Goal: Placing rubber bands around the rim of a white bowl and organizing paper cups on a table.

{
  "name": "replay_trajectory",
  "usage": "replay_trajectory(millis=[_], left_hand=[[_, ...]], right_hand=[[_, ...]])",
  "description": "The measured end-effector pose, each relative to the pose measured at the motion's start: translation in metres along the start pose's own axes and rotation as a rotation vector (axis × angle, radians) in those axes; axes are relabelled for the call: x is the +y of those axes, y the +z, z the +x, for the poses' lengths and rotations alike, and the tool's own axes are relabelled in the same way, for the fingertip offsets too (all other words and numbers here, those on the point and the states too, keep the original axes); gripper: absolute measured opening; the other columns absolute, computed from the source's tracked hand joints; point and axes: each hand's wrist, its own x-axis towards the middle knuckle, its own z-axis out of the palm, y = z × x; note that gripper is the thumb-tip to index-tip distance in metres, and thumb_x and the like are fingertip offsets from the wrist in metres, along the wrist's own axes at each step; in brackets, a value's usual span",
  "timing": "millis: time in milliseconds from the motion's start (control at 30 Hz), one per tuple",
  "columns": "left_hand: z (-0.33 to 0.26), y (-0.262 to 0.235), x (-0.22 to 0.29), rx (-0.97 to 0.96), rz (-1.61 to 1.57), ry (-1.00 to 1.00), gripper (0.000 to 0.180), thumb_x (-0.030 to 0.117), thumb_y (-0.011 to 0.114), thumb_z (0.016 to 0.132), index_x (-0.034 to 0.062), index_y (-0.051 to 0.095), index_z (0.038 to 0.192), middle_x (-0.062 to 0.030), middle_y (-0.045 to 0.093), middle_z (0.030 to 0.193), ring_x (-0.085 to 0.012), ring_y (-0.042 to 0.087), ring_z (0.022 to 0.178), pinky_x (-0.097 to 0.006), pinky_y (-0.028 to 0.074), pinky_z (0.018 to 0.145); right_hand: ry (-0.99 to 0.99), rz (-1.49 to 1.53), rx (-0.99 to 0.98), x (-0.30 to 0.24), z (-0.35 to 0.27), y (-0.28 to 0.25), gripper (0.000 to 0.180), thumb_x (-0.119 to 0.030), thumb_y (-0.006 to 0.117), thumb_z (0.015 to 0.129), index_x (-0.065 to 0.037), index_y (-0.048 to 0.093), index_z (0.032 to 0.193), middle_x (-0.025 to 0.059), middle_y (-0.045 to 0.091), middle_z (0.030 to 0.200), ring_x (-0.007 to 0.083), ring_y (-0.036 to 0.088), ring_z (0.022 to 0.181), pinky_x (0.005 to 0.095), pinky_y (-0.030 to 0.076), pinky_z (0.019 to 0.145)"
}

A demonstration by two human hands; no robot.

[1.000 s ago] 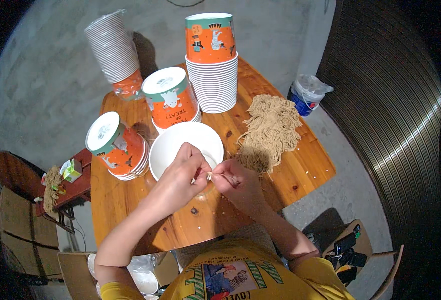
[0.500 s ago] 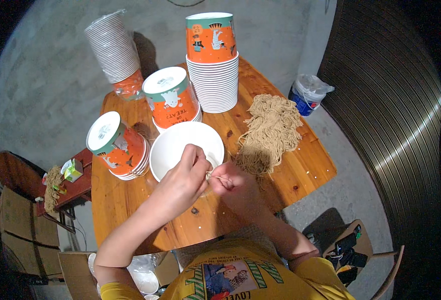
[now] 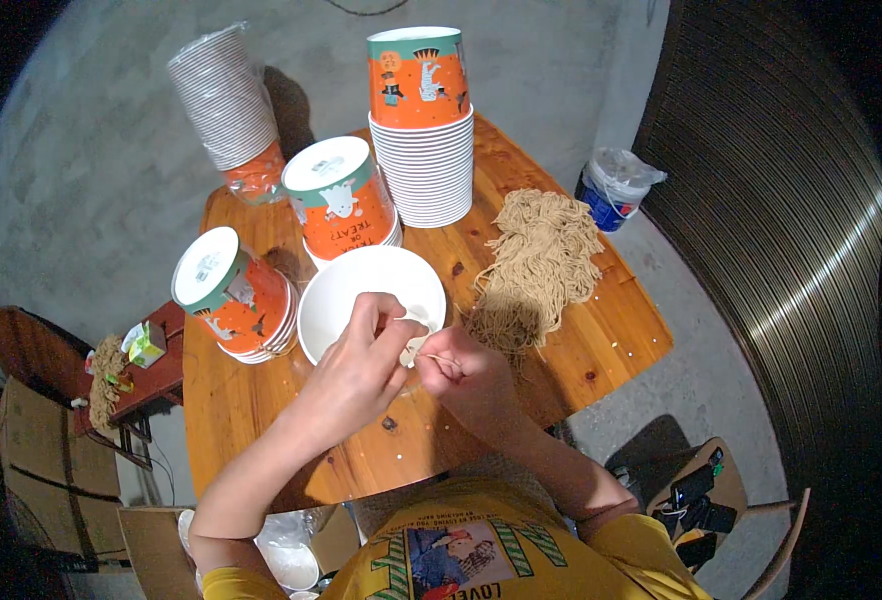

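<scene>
My left hand (image 3: 366, 355) and my right hand (image 3: 469, 378) meet above the near side of a white paper tub (image 3: 333, 305), whose open mouth faces up toward me. A short piece of beige string (image 3: 441, 359) runs between them. The fingers of my right hand are closed on the string. My left thumb and forefinger are bent in a pinch at its other end; what exactly lies between them is too small to make out. Right of the hands lies a loose heap of beige strings (image 3: 543, 255) on the wooden table (image 3: 601, 360).
Printed orange paper tubs stand upside down in stacks: a short one (image 3: 246, 300) at left, one behind the white tub (image 3: 346, 205), and a tall one (image 3: 423, 165). A bagged stack (image 3: 223, 95) leans at the back. A lidded bucket (image 3: 616, 190) stands beyond the table's right edge.
My left fingers have opened slightly and shifted a little away from the right hand. The right hand keeps its hold on the string, moved barely to the left.
</scene>
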Motion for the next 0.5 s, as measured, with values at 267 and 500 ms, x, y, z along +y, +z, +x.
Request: replay_trajectory(millis=[267,500], left_hand=[[-0.007,0.003,0.007,0.067,0.125,0.014,0.027,0.0,0.061,0.077,0.0021,0.056,0.103,-0.0129,0.048,0.087,-0.0314,0.053,0.086,-0.041,0.045,0.074],[-0.009,0.01,0.0,0.089,-0.066,-0.081,0.011,0.001,0.06,0.081,0.0002,0.055,0.091,-0.0138,0.053,0.085,-0.0322,0.055,0.084,-0.04,0.046,0.073]], right_hand=[[-0.046,-0.024,-0.002,-0.004,0.001,-0.003,0.007,-0.003,0.061,0.082,-0.005,0.055,0.084,-0.006,0.044,0.058,0.001,0.038,0.053,0.0205,0.035,0.047],[-0.074,-0.091,0.061,-0.009,0.002,-0.003,0.008,-0.006,0.064,0.08,-0.005,0.056,0.083,-0.0022,0.043,0.055,0.0045,0.04,0.05,0.0235,0.037,0.047]])
